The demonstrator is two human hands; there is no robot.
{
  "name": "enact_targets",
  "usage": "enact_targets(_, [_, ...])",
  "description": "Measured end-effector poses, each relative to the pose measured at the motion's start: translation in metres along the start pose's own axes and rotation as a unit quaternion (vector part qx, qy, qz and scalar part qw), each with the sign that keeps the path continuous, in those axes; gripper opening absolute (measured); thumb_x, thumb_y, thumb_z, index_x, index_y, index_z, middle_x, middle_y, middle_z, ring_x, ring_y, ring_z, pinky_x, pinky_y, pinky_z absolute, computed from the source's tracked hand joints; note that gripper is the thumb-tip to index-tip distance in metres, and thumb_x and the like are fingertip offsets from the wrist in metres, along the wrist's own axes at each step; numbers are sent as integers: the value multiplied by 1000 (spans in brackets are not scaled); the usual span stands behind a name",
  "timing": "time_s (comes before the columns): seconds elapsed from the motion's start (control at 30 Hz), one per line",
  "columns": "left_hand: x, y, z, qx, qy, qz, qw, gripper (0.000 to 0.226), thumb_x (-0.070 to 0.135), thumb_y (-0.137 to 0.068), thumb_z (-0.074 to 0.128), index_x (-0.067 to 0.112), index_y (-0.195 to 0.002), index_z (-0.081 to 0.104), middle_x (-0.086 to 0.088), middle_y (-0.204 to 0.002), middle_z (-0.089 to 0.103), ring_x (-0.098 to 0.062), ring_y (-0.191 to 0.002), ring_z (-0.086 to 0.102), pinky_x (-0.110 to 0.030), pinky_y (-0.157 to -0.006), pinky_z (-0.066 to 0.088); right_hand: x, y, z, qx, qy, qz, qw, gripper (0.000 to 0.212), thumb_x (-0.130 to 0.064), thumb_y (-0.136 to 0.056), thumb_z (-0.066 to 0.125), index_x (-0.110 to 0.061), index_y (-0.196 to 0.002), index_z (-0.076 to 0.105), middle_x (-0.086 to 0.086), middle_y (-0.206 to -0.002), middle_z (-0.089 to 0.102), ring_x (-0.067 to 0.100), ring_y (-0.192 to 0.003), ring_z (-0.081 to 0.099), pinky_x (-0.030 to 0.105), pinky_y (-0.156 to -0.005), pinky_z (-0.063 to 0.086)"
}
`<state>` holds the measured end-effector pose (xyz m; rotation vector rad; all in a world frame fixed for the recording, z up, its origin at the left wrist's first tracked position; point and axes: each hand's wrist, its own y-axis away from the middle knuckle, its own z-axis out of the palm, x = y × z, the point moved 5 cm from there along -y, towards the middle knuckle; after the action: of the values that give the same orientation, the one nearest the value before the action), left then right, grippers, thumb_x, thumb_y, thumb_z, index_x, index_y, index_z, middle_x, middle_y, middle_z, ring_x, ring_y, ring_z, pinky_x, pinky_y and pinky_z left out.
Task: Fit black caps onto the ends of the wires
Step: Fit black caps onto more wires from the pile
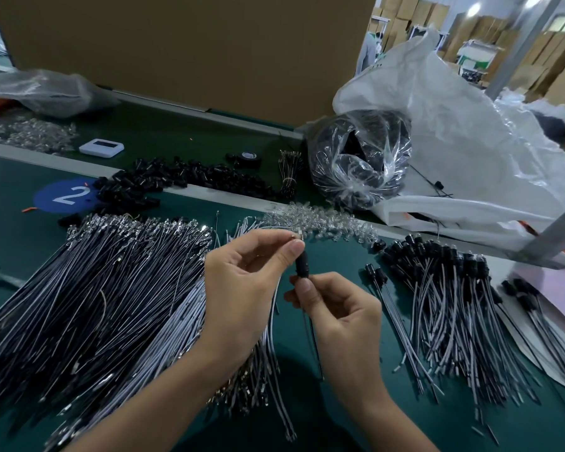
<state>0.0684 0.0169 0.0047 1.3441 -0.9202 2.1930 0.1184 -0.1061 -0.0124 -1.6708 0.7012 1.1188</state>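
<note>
A black cap (301,265) sits upright between my two hands above the green table. My left hand (245,282) pinches its top end, where a small clear tip and a wire end show at the fingertips. My right hand (336,308) pinches the cap's lower end, and the thin wire (313,334) hangs down from there. A broad pile of uncapped black and grey wires (105,288) lies at the left. Wires with black caps fitted (437,288) lie at the right. Loose black caps (163,184) are heaped at the back.
Clear small parts (320,220) lie scattered behind my hands. A clear bag of black parts (359,161) and a large white sack (470,151) stand at the back right. A cardboard wall (183,50) closes the far side, with a white device (101,147) near it.
</note>
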Motion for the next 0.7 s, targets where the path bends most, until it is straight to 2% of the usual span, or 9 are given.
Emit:
enact_targets(0.43, [0,-2,-1,-15,34,-27,999,8,19,-69,76,17,-77,78,0,-74,75,-7,-68,68,-16,-68,52,2,-4,-1,-17,-4,-4,1000,7,-23,-85,66,-23,-82,72,-3,-72,74,16,-72,72,39,-73,58])
enact_targets(0.7, [-3,-4,0,-19,76,-52,996,13,22,-60,80,17,-72,77,2,-71,72,-7,-65,64,-17,-66,52,0,-6,0,-42,-55,0,998,12,-15,-85,66,-22,-81,75,-1,-74,75,11,-71,71,24,-71,55])
